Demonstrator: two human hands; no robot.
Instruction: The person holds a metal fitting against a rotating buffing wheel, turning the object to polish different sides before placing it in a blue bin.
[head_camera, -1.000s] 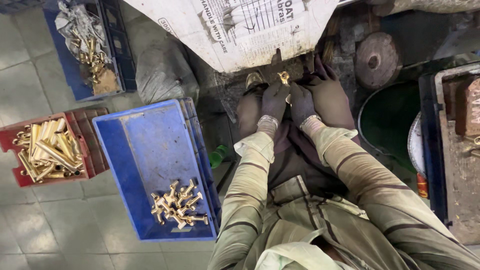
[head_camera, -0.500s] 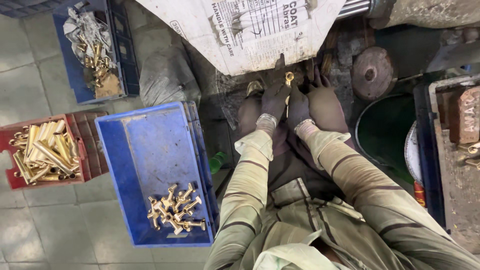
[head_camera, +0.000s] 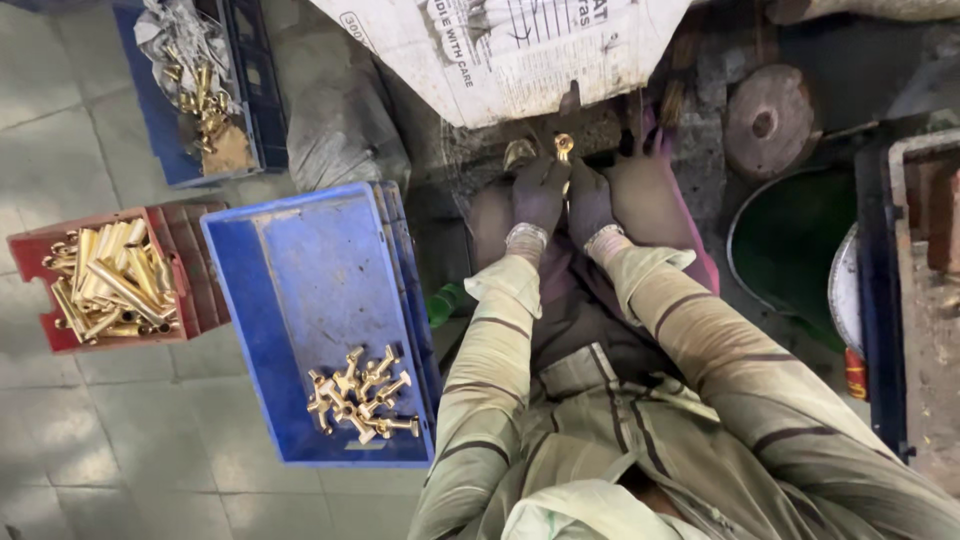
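Observation:
Both my hands wear dark gloves and meet in front of my knees. My left hand and my right hand together hold a small brass fitting that sticks up between the fingertips, just under the edge of a white printed sack. To my left stands a blue plastic crate with several brass fittings piled in its near corner.
A red tray filled with brass tubes sits at far left. A dark blue crate with scrap and brass pieces is at the top left. A round metal disc, a green tub and a dark crate stand on the right.
The view has shifted slightly; my hands stay together on the brass fitting, which has risen a little toward the sack's edge.

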